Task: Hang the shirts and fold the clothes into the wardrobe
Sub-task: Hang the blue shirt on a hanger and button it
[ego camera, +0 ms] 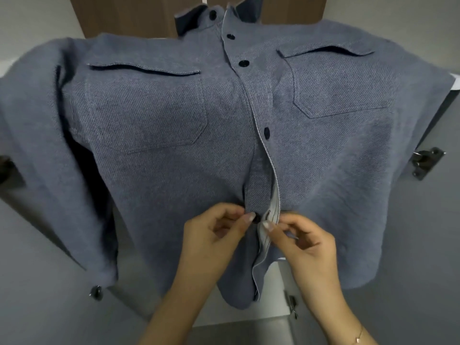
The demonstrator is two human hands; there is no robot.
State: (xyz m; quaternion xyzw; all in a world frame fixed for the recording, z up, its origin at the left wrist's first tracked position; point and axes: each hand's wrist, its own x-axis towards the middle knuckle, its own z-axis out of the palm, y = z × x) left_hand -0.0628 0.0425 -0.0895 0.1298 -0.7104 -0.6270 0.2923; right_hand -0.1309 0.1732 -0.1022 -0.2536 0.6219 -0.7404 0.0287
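A blue-grey button-up shirt (154, 125) with two chest pockets hangs in front of me, collar at the top. Its upper dark buttons are fastened; the placket gapes open lower down. My left hand (214, 235) pinches a dark button (256, 218) on the left front edge. My right hand (306, 242) pinches the buttonhole edge of the placket (270, 215) right beside that button. The hanger is hidden inside the shirt.
A brown wardrobe panel (129, 16) stands behind the collar. Grey wardrobe doors flank the shirt, with metal hinges on the right door (427, 161), at lower left (97, 292) and at lower right (291, 303).
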